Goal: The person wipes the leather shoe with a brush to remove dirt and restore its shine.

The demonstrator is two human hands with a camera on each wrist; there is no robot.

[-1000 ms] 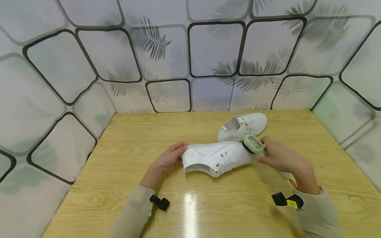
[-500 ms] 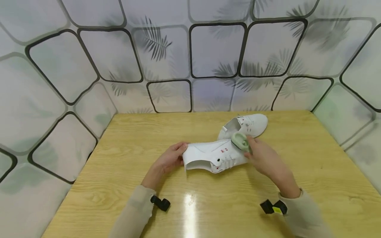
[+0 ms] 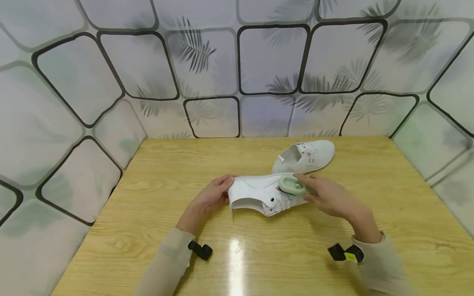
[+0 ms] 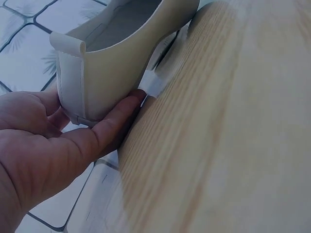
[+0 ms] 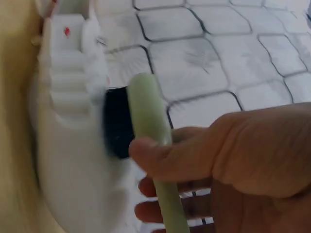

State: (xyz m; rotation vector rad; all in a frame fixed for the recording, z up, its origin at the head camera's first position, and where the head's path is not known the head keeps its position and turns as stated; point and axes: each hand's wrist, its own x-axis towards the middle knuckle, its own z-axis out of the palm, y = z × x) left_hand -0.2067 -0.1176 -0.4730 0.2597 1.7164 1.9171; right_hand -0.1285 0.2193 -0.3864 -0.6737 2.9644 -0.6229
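Two white shoes lay on the wooden table (image 3: pixel 155 197). The nearer shoe (image 3: pixel 259 195) was tipped on its side between the hands, its opening facing the person. The left hand (image 3: pixel 209 199) held it at the heel: in the left wrist view the fingers (image 4: pixel 114 121) lay nearly straight along the heel wall, with the thumb on the far side of the heel tab, so the heel sat lightly cupped between thumb and fingers. The right hand (image 3: pixel 327 195) was curled round the handle of a pale green brush (image 3: pixel 290 185). In the right wrist view the thumb (image 5: pixel 165 158) crossed over the handle and the fingertips wrapped under it. Beyond the fingertips, the brush head's dark bristles (image 5: pixel 116 124) pressed against the side of the shoe near the lace area; the picture was blurred there. The second shoe (image 3: pixel 305 156) stood upright on its sole just beyond the right hand's knuckles, close behind the held shoe; whether the two touched could not be told. Beige sleeves (image 3: pixel 166 263) covered both forearms.
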